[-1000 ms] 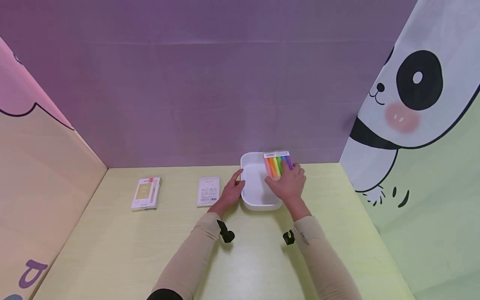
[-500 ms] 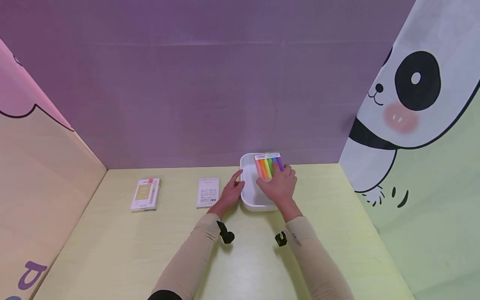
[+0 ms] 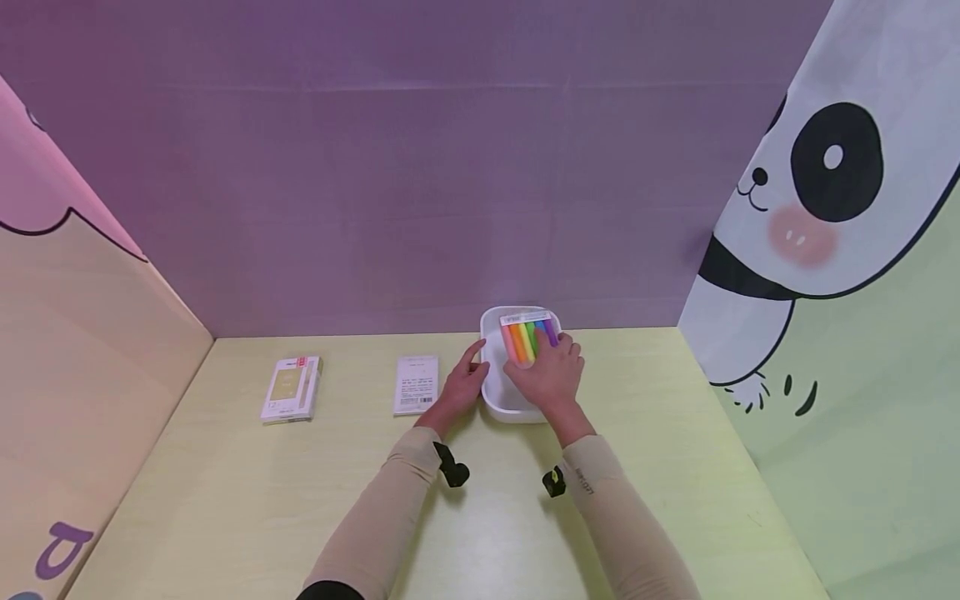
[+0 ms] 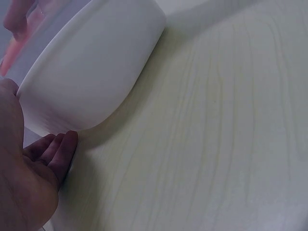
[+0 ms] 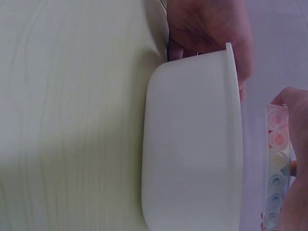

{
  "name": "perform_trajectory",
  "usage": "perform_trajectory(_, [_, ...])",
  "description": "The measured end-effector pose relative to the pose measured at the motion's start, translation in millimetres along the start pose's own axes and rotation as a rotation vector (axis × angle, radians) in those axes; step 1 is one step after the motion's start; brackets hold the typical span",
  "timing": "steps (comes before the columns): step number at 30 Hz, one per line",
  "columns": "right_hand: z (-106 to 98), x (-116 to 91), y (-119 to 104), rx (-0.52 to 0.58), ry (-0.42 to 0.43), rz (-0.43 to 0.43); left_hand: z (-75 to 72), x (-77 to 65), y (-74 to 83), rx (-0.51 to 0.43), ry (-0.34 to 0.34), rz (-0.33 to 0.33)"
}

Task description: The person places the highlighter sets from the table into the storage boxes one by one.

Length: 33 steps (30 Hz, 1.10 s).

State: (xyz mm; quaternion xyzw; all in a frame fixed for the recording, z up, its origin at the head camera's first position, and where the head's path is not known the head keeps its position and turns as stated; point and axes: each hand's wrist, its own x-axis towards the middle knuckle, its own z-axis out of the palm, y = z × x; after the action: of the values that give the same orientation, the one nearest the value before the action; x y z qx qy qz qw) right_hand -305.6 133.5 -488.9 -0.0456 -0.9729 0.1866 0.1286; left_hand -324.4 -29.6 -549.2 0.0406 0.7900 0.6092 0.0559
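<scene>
Highlighter pack (image 3: 527, 337), qty 1: in your right hand (image 3: 553, 372), above the white tray (image 3: 501, 398). Setting, by size: purple backdrop (image 3: 375, 167) at the back; panda-print panel (image 3: 862, 258) to your right; pink-and-peach panel (image 3: 82, 358) to your left; pale wood-grain tabletop (image 3: 225, 500) between them. Your beige sleeves (image 3: 375, 508), qty 2, reach in from the near side, 1 black wrist camera (image 3: 452, 467) at each cuff. Tray, qty 1: raised rim, rounded corners, standing upright near the back edge. Your left hand (image 3: 461, 387) pinches its left side, thumb over the rim, fingers against the outer wall. Farther left, lying flat: gold-panelled box (image 3: 288, 389), qty 1, white with a red mark; text-printed box (image 3: 416, 385), qty 1, white with a barcode, just beside your left wrist. Your right hand pinches the pack, thumb at the near-left corner, fingers toward the right side. Pack details: white header strip at the far end, clear casing, bands of pink, orange, yellow, green, blue and purple; 6 round ends show in the right wrist view, clear of the tray's rim.
</scene>
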Motion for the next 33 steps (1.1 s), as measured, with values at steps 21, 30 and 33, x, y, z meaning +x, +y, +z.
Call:
perform_trajectory(21, [10.1, -2.3, -6.4, -0.023, -0.002, -0.014, -1.1, -0.3, -0.7, 0.034, 0.006, 0.012])
perform_trajectory(30, [15.7, -3.9, -3.9, -0.016, 0.004, -0.028, -0.5, 0.9, -3.5, 0.025, -0.005, 0.012])
perform_trajectory(33, [17.4, -5.2, -1.5, -0.009, -0.004, -0.031, -0.6, 1.0, -3.3, 0.023, -0.008, 0.017])
